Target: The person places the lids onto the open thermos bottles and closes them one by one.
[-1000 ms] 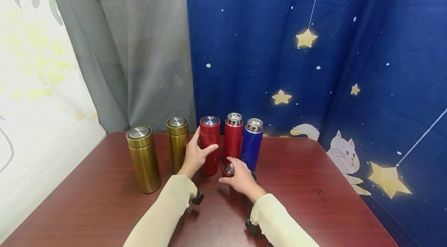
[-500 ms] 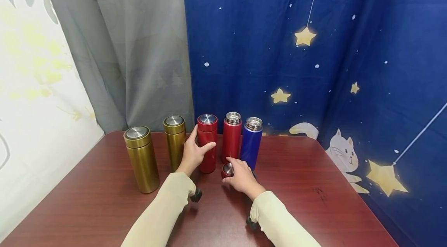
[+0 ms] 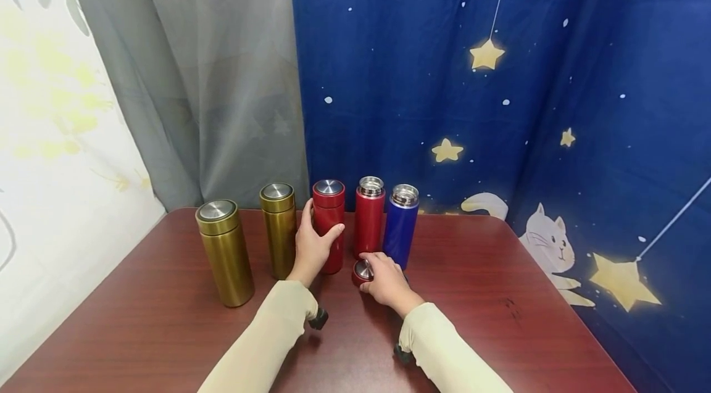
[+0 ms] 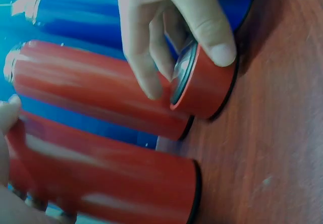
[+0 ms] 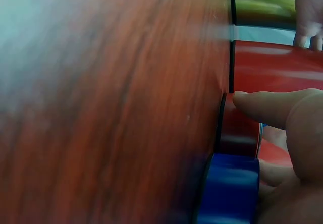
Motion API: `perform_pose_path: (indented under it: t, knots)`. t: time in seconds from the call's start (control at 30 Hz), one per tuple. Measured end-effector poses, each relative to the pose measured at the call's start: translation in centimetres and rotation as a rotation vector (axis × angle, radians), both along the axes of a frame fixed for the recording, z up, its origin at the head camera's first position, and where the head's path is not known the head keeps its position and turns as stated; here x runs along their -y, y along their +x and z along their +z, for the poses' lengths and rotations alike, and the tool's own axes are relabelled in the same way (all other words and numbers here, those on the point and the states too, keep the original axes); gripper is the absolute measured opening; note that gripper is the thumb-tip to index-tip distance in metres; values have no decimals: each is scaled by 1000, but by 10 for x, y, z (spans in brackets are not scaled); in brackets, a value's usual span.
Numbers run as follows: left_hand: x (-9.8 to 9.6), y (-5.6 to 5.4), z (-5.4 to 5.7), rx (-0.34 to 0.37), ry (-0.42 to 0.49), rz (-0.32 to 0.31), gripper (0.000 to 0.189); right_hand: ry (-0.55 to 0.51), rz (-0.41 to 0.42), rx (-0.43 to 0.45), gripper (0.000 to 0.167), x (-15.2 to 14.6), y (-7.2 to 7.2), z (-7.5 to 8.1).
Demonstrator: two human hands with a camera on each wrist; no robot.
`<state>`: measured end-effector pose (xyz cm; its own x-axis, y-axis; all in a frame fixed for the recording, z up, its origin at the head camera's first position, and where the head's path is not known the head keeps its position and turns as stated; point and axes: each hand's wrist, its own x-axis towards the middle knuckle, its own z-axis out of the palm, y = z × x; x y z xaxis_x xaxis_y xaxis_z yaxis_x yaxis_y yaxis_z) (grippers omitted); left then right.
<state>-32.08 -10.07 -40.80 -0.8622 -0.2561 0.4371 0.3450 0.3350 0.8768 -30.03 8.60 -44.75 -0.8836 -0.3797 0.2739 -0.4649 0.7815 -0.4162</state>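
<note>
My left hand (image 3: 311, 252) grips a red thermos bottle (image 3: 330, 215) with its steel-topped lid on, standing upright on the table. Low beside it, my right hand (image 3: 387, 281) holds a loose red thermos lid (image 3: 362, 269), thumb on the near side and fingers over the far side. In the right wrist view the thumb presses the lid's edge, and a blue lid (image 5: 229, 188) stands right next to it, mostly hidden under the hand in the head view. Behind the lids stand a lidless red thermos (image 3: 369, 220) and a lidless blue thermos (image 3: 400, 226), their steel necks showing.
Two gold thermoses with lids on stand to the left: a nearer gold thermos (image 3: 226, 260) and a farther gold thermos (image 3: 281, 229) close beside my left hand. The reddish-brown table (image 3: 500, 306) ends at a blue star-patterned curtain (image 3: 389, 72) and a grey curtain (image 3: 250, 72).
My right thumb has come in against the red lid, where it stood apart before. The left hand stays on the lidded red thermos. The head view has shifted slightly.
</note>
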Motion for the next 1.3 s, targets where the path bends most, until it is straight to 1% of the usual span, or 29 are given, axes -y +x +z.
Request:
perform_pose_path:
  t: [0.2, 0.33, 0.4, 0.5, 0.6, 0.7, 0.8, 0.87, 0.93, 1.0, 1.03, 1.13, 1.17, 1.23, 1.3]
  knots:
    - [-9, 12, -3, -33, 44, 107, 84, 9, 16, 4, 63, -3, -3, -1]
    - [-16, 23, -6, -61, 55, 181, 78, 12, 26, 3, 59, -5, -2, 0]
    - [-19, 29, -6, -87, 56, 206, 74, 3, 30, 4, 56, -6, -1, 1]
    - [-23, 37, -6, -140, 66, 233, 68, -30, 39, 11, 54, -6, 0, 1]
    - [-26, 43, -8, -183, 73, 251, 61, -72, 54, 16, 52, -7, 0, 2]
    - [-29, 46, -10, -207, 56, 244, 55, -128, 70, 15, 51, -8, -1, 2]
    - [-32, 47, -12, -234, 35, 223, 50, -181, 88, -4, 50, -9, -1, 2]
    - [-34, 46, -14, -258, 26, 203, 47, -207, 101, -33, 50, -11, -2, 1]
    - [-35, 46, -16, -276, 30, 167, 44, -225, 119, -78, 50, -14, -2, 1]
    - [-37, 46, -17, -281, 31, 115, 43, -251, 131, -114, 50, -16, -1, 0]
    - [-38, 46, -17, -276, 34, 82, 43, -259, 132, -133, 50, -17, -1, 0]
    - [-42, 46, -19, -235, 44, -20, 48, -296, 121, -142, 51, -21, 1, 2]
    - [-42, 45, -19, -218, 46, -52, 50, -318, 116, -127, 51, -22, 3, 3]
    - [-44, 45, -19, -182, 51, -116, 56, -341, 110, -125, 52, -24, 5, 6]
    - [-45, 42, -20, -152, 49, -166, 61, -363, 107, -123, 52, -26, 7, 7]
